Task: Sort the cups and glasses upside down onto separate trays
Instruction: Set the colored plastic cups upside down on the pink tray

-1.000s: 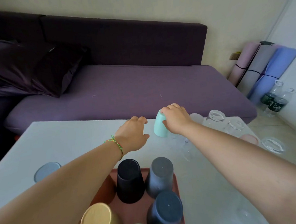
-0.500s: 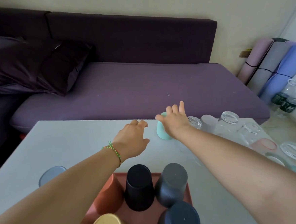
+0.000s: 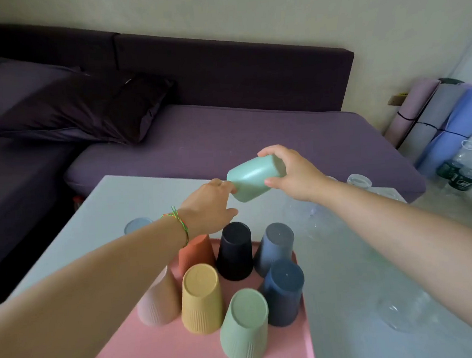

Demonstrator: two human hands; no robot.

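Head view, right hand (image 3: 294, 176) lifted mint cup (image 3: 253, 179), tilted

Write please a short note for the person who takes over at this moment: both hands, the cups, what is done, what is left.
Right hand grips the mint cup, tilted in the air above the table. Left hand touches its wide end; whether it grips is unclear.
Done: seven cups stand upside down on the pink tray.
Left: set the mint cup upside down on that tray; then the blue-grey cup on the table beside the left arm; then the clear glasses at the right, blurred. No second tray is visible.
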